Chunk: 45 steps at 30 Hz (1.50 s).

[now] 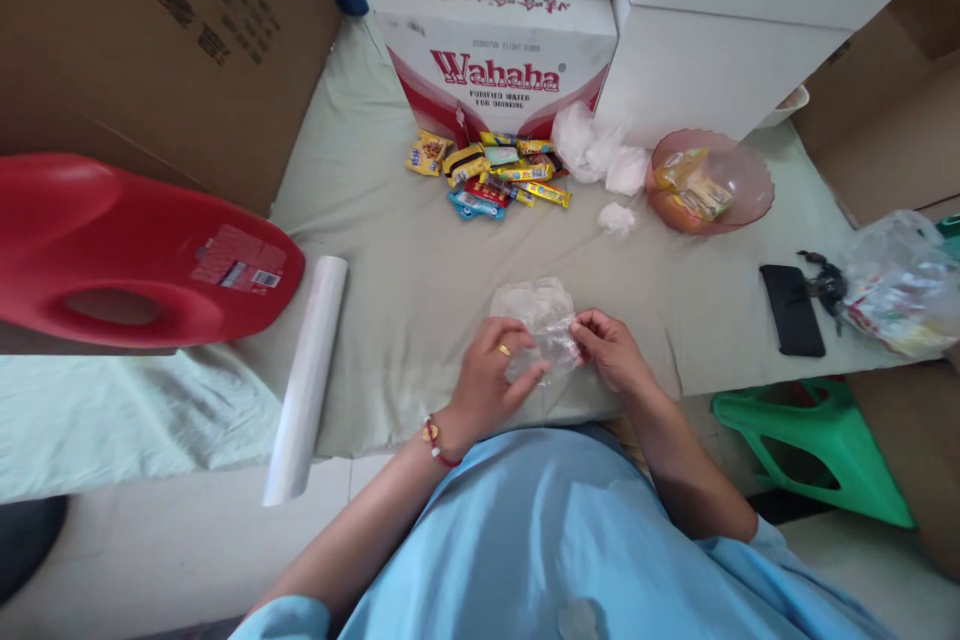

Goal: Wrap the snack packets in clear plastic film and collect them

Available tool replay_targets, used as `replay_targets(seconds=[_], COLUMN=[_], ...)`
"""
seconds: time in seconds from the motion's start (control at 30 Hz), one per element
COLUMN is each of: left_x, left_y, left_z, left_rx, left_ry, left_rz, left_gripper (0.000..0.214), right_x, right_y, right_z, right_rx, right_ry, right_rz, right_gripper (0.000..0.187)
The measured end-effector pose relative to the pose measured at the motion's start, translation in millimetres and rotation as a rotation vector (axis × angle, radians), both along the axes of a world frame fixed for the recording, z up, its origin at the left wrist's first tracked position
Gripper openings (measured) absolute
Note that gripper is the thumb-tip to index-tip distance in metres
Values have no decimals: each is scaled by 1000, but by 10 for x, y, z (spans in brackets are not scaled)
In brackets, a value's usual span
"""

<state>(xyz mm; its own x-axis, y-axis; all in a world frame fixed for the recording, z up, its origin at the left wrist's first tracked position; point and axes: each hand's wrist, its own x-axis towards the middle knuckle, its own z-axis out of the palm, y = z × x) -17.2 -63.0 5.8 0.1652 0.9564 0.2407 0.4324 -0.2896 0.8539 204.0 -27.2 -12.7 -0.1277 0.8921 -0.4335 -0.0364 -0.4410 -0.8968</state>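
A clear plastic bag [536,305] lies crinkled on the cloth in front of me. My right hand [609,350] pinches its right edge between thumb and fingers. Over the bag's left side rests my left hand [499,375], fingers apart and slightly curled, with a ring and a red bracelet; its fingertips are at the plastic, and I cannot tell how firmly they touch. Farther back sits a pile of small wrapped snacks [495,170] in yellow, blue and red. Crumpled white plastic bags [592,150] and a smaller white wad [616,219] lie right of the pile.
A pink bowl [754,185] holds wrapped snacks. White boxes [510,60] stand behind. At left are a plastic roll [307,380] and a red jug [150,250]. A black phone [793,310], keys [829,288] and a filled bag [904,285] lie right, above a green stool [825,450].
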Motion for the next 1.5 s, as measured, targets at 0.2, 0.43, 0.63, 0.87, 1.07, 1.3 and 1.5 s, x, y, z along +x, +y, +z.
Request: replay_targets(seconds=[0.2, 0.43, 0.63, 0.87, 1.07, 1.3, 1.5], left_x=[216, 141, 1, -317, -388, -296, -308], left_y=[-112, -16, 43, 163, 159, 196, 221], left_z=[-229, -234, -223, -226, -233, -79, 0], left_rx=[-49, -315, -463, -493, -575, -633, -534], left_ry=[98, -226, -548, -1026, -1166, -1199, -1167], left_rz=[-123, 73, 361, 525, 505, 417, 500], left_gripper=[23, 17, 30, 38, 36, 38, 44], right_x=[0, 32, 73, 294, 415, 141, 34], right_y=[24, 30, 23, -83, -201, -25, 230], right_z=[9, -20, 18, 37, 65, 114, 214], right_rx=[0, -14, 4, -4, 218, 723, 773], right_ry=[5, -8, -6, -85, -344, -793, -736], right_rz=[-44, -68, -78, -75, -126, 16, 100], right_gripper=[49, 51, 52, 50, 41, 46, 16])
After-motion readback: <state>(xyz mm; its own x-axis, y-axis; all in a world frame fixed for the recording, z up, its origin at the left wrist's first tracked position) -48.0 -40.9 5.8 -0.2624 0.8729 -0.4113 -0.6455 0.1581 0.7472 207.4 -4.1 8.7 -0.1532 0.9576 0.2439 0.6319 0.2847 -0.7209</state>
